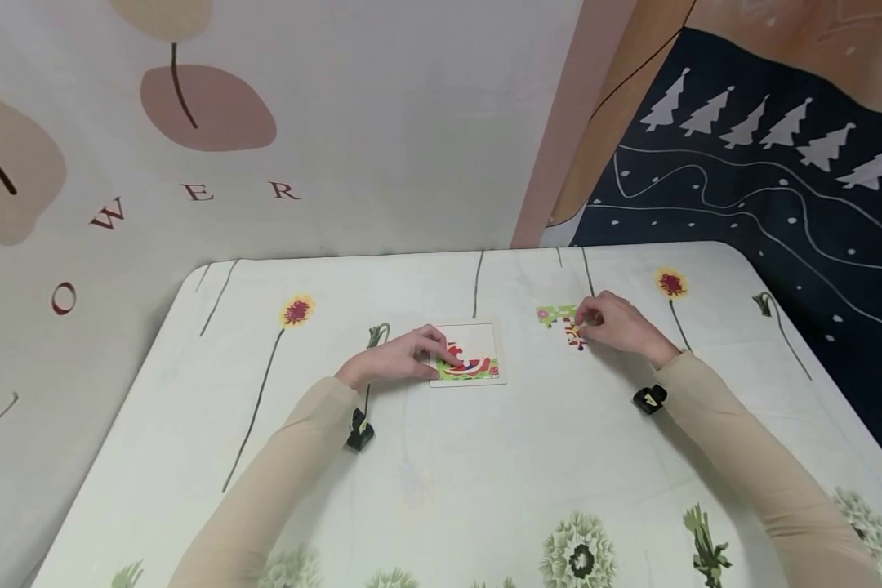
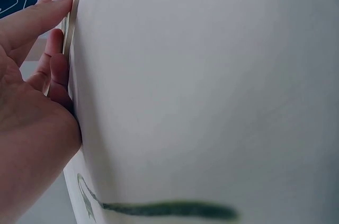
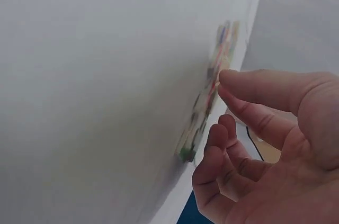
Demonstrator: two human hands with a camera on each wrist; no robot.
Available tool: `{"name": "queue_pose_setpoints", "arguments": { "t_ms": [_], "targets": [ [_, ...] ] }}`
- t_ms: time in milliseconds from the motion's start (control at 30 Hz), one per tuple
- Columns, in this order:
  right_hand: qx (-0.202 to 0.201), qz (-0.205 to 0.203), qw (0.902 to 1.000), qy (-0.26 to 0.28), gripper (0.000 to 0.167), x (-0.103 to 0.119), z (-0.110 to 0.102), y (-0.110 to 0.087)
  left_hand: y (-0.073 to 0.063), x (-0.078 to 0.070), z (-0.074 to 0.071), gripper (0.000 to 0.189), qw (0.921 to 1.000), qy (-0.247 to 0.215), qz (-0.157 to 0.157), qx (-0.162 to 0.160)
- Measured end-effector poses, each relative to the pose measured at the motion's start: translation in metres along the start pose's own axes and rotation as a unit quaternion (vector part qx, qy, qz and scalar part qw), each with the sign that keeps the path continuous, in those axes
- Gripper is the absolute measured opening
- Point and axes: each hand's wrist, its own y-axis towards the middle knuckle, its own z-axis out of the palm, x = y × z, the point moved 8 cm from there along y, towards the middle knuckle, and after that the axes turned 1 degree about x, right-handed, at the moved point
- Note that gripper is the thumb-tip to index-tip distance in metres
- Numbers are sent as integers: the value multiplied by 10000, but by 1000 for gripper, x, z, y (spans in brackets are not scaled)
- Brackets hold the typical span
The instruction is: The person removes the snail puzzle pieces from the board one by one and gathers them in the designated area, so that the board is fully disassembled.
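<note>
Puzzle pieces (image 1: 547,315) at right fingers (image 1: 595,309) — grip unclear, board (image 1: 479,336) under left fingers (image 1: 438,347) — relaxed

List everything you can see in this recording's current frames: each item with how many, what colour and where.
Puzzle board: one, pale, on the table
Fitted pieces: count unclear, red and green mainly, in the board's lower part
Loose pieces: count unclear, green and red, right of the board
Tablecloth: one, white with printed flowers, across the table
Letters: L, O, W, E, R, reddish, on the pale backdrop
Printed trees: several, white, on a dark blue panel, upper right
Wrist cameras: two, black, one per wrist
Sleeves: two, beige, on both forearms
Left hand: one, bare, at the board
Right hand: one, bare, at the loose pieces
</note>
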Motion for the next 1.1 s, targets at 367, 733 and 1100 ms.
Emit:
{"name": "queue_pose_setpoints", "arguments": {
  "t_ms": [367, 733, 1100],
  "targets": [
    [16, -426, 9959, 804, 11, 39, 17, 3, -5, -3, -1, 30, 9986, 301, 124, -427],
    [226, -910, 9909, 969, 11, 76, 43, 12, -23, -6, -7, 26, 9934, 721, 201, -874],
    [581, -843, 9887, 1098, 13, 105, 59, 25, -23, 3, -8, 30, 9977, 342, 74, -575]
  ]
}}
